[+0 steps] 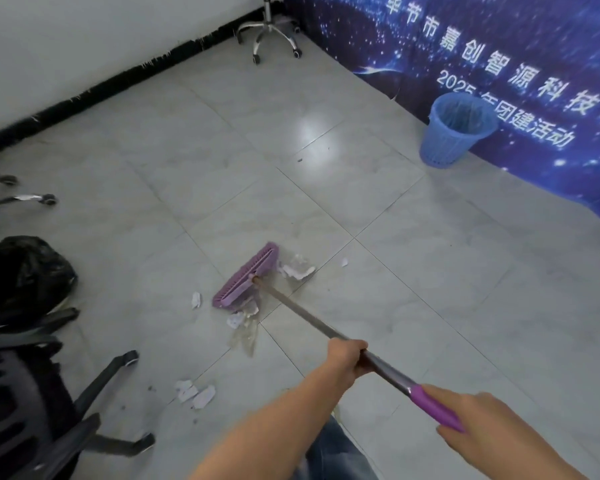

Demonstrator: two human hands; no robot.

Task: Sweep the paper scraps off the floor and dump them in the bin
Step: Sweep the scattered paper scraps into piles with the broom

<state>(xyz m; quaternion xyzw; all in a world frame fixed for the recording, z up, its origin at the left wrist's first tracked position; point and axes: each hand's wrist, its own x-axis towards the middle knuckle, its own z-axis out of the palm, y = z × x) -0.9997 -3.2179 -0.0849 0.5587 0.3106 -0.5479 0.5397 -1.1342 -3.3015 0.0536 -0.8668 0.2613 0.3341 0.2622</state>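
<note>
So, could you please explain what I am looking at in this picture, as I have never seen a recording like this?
There is no machine here: a person wears a camera on the head, looking down at their own hands. The left hand grips the metal shaft of a broom, and the right hand holds its purple grip. The broom's purple head rests on the tiled floor among white paper scraps; more scraps lie nearer the black chair. A blue bin stands by the banner.
</note>
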